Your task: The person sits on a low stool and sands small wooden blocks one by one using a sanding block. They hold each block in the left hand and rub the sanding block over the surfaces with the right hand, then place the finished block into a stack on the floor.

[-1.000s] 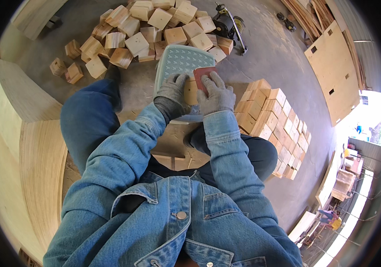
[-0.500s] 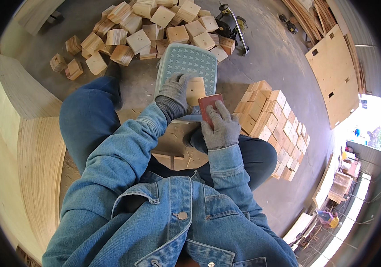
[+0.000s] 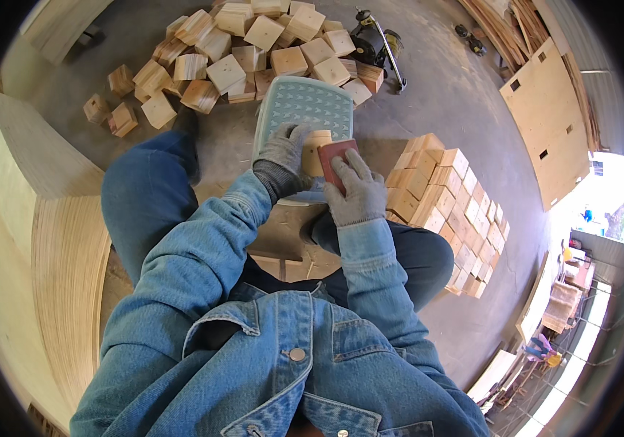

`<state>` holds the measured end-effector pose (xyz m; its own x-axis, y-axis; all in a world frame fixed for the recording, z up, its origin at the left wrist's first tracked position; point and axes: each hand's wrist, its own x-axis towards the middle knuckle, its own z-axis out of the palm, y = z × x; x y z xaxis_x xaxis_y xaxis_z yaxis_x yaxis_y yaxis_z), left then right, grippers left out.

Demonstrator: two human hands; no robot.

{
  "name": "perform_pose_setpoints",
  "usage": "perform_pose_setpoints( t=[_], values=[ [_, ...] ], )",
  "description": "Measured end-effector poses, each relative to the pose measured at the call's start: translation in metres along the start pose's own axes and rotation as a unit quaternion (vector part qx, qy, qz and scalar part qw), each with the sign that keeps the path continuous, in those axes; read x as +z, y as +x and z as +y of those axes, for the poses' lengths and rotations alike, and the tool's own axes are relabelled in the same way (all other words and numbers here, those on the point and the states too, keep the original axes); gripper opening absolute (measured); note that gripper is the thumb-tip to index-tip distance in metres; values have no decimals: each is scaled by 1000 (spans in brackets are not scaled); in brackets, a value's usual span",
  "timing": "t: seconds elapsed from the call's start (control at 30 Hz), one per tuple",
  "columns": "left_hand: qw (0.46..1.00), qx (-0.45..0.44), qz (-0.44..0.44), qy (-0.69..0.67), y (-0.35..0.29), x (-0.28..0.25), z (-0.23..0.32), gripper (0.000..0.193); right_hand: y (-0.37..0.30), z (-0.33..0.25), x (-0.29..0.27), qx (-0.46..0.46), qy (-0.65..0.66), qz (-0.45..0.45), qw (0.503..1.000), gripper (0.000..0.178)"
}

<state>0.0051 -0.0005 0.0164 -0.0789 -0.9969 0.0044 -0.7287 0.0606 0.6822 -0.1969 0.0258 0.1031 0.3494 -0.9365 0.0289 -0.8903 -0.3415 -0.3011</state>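
Both my hands wear grey knit gloves. My left hand point(image 3: 283, 159) is closed around the left side of a pale wooden block point(image 3: 314, 154), over the near part of a light green plastic stool point(image 3: 272, 109). Against the block's right side, my right hand point(image 3: 358, 192) grips a flat reddish-brown sanding block point(image 3: 333, 162), its fingers lying across the top. The sanding block covers part of the wooden block's face. My left fingertips are partly hidden behind the wooden block.
Beyond the stool lies a loose heap of wooden blocks point(image 3: 226, 74), with a black power tool point(image 3: 364, 49) beside it. Stacked blocks point(image 3: 465, 215) stand to the right of my knee. Large wooden panels point(image 3: 64, 269) rise at left; a plywood sheet point(image 3: 548, 124) leans at far right.
My right hand and the sanding block have moved up and slightly left, across more of the wooden block. My left hand keeps its hold, nearly in place.
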Motion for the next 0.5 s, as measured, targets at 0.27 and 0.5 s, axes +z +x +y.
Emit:
perform_pose_setpoints(
  t=[0.27, 0.5],
  values=[
    [1000, 0, 0, 6, 2, 13, -6, 113, -39, 2, -13, -12, 13, 7, 1000, 51],
    [1000, 12, 18, -7, 3, 14, -9, 113, -1, -4, -1, -5, 4, 36, 999, 50]
  ],
)
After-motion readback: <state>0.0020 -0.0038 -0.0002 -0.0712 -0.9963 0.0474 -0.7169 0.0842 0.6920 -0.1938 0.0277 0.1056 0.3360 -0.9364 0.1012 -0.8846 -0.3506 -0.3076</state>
